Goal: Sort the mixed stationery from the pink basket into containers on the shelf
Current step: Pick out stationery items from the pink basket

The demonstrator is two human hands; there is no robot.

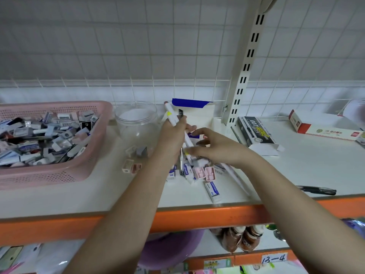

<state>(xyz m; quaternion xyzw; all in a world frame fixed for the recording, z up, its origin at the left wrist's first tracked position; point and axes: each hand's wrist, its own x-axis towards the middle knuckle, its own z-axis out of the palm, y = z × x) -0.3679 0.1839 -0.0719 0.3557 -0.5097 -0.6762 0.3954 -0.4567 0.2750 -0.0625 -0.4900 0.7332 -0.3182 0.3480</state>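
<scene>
The pink basket [94, 155] stands at the left of the white shelf, full of mixed erasers and sharpeners. Beside it is a clear plastic jar [136, 123] holding a few sharpeners. My left hand [173, 133] grips a bundle of white pens [171, 115] that points up and away. My right hand [209, 147] hovers with spread fingers over a pile of erasers and pink sharpeners [199, 171], its fingertips touching the lower end of the pens. One loose eraser [212, 191] lies near the shelf's front edge.
A black pen box [254, 131] lies open right of the slotted upright post [243, 76]. A red and white box [324, 129] is farther right. A black pen [316, 189] rests near the orange shelf edge [197, 216]. Two sharpeners [131, 168] lie by the basket.
</scene>
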